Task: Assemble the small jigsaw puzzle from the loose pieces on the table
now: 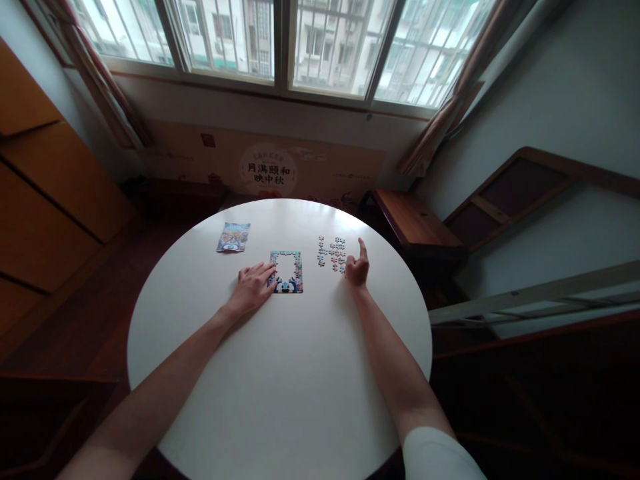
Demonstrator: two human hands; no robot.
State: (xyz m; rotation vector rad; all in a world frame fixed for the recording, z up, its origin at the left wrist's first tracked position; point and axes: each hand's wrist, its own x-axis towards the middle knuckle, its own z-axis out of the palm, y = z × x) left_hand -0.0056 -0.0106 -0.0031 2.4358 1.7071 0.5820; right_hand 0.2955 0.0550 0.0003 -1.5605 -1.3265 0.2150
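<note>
On the white table lies a jigsaw puzzle frame (299, 272), with a bare white gap in its middle and a dark blue figure along its lower edge. My left hand (255, 287) rests flat on its left side, fingers stretched out. Several loose puzzle pieces (336, 252) are spread in rough rows to the right of the frame. Beside their right edge is my right hand (357, 271). Its index finger points up and away while the other fingers are curled in; whatever they hold, if anything, is hidden.
A colourful printed packet (233, 237) lies at the table's far left. The round white table (280, 380) stands before a barred window (330, 47). A wooden bench (415, 217) is at the right, and wooden cabinets (50, 200) are at the left.
</note>
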